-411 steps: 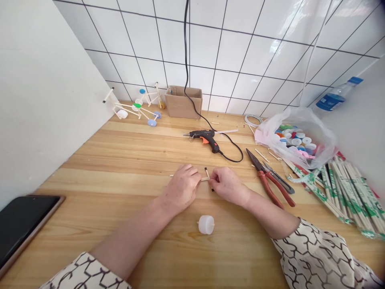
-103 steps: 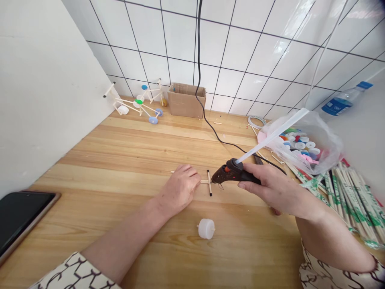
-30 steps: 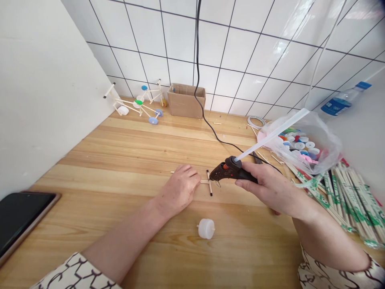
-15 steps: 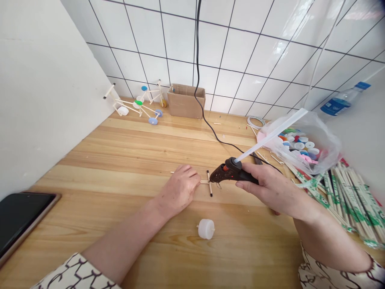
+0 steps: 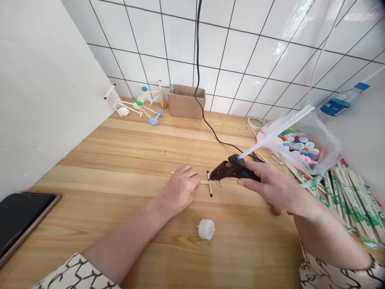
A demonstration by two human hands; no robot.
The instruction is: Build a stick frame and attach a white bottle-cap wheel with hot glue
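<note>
My right hand (image 5: pixel 273 186) is closed around the handle of a black hot glue gun (image 5: pixel 230 170), a long translucent glue stick (image 5: pixel 278 130) jutting from its back. The gun's nozzle points left, at the joint of a small T-shaped piece of wooden sticks. Its crossbar (image 5: pixel 209 184) has black ends. My left hand (image 5: pixel 183 186) is closed on the long stick (image 5: pixel 205 182) of this T, holding it down on the table; the fingertips are partly hidden. Closer to me lies a white bottle-cap wheel (image 5: pixel 206 229) with a thin stick through it.
Small stick-and-cap models (image 5: pixel 138 104) and a cardboard box (image 5: pixel 186 102) stand along the tiled wall. On the right are a bag of bottle caps (image 5: pixel 327 148), wrapped chopsticks (image 5: pixel 351 196), a tape roll (image 5: pixel 256 122) and a water bottle (image 5: pixel 343 102). A phone (image 5: pixel 24 220) lies left. The black cord (image 5: pixel 207 122) trails behind the gun.
My right hand and the glue gun have shifted slightly right, with the nozzle still close to the stick joint. My left hand and the T-shaped piece have stayed put.
</note>
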